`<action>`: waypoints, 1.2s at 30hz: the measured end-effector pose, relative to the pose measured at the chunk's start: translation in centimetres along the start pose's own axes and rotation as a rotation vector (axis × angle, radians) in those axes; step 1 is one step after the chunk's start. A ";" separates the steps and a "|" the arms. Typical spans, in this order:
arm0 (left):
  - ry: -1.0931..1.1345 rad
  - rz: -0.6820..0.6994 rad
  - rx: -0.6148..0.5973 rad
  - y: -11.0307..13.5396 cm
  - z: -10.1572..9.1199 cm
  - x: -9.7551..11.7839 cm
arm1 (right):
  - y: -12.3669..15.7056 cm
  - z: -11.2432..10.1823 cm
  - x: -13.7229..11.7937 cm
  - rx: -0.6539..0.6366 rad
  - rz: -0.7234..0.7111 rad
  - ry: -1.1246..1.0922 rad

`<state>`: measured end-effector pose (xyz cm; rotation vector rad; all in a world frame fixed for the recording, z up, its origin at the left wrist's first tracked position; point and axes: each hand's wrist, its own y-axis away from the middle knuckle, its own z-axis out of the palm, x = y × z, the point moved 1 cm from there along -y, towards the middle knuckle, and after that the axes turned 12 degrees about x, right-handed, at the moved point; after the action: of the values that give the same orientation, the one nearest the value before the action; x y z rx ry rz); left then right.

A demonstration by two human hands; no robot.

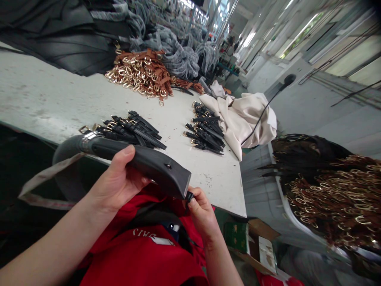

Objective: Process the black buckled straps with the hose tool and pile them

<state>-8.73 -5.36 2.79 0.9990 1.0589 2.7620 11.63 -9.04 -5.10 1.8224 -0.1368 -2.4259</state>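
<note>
Left of centre, the left hand (117, 184) wraps round a curved, smooth black tool (166, 169) — the right hand (204, 210) pinches a small black piece (189, 196) by the tool's squared end. Gold-buckled black straps (133, 129) lie above.

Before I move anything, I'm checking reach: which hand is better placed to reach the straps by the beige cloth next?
Probably the right hand: it is nearer those straps and pinches a small black piece; the left hand grips a larger black item.

Beyond the black nozzle (153, 162), bare tabletop (175, 119) leaves passage between two strap piles (206, 131); left of it, a shadowed tube (64, 150) probably obstructs.
</note>
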 end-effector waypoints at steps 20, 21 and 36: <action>-0.162 0.019 -0.237 0.1 -1.2 -0.6 | -0.3 0.8 -0.7 0.002 -0.010 0.205; -0.145 0.063 -0.227 0.0 -1.2 -0.3 | -0.4 0.8 -1.2 -0.011 -0.055 0.234; -0.271 0.073 -0.608 0.1 -2.4 0.3 | -1.6 0.7 -3.8 -0.190 0.273 0.356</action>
<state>-10.29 -6.75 1.65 1.2552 0.1282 2.6171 11.98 -6.91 -1.51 1.9639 -0.1111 -1.8384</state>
